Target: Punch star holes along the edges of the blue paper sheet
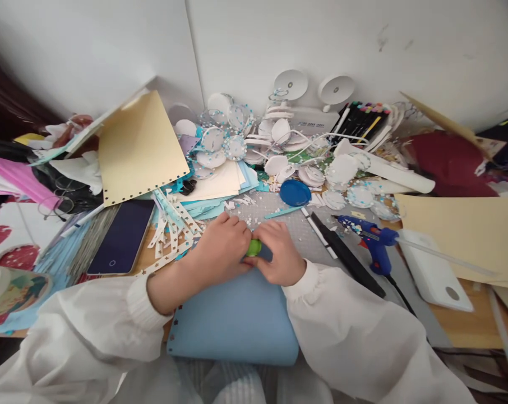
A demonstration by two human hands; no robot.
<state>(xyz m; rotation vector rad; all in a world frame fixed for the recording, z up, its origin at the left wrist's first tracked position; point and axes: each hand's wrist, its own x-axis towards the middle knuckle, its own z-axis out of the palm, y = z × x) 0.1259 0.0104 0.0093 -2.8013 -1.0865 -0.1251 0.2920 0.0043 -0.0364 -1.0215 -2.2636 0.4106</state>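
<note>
A large sheet of light blue paper [237, 322] lies before me, its near part curving down over the table edge. Small star-shaped holes run along its left edge. At the paper's far edge sits a small bright green paper punch [254, 247], mostly covered by my fingers. My right hand [281, 252] is closed round the punch from the right, thumb and index finger curled about it. My left hand [224, 247] is closed at the same edge, gripping the paper right beside the punch. Its fingertips are hidden.
Left are a phone [121, 238], punched paper strips [174, 224] and cream card [140, 151]. Behind lie a blue lid [295, 193], white discs [340, 171] and markers [361, 123]. Right are a black stick-like tool [349, 255], blue glue gun [374, 241] and white power bank-like block [437, 272].
</note>
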